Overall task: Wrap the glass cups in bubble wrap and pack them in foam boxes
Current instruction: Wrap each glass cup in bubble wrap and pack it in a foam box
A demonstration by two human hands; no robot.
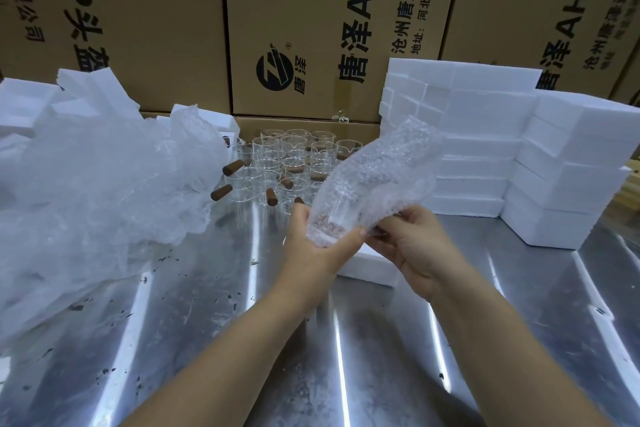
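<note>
2 grips, left hand (pixel 313 248) and right hand (pixel 417 253), around bubble wrap (pixel 381 170), apparently 1 glass cup (pixel 341 215) inside.

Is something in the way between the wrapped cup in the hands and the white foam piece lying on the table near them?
Nothing visible. The left hand and right hand hold the bubble wrap with the glass cup close to the foam piece; no object lies between.
</note>
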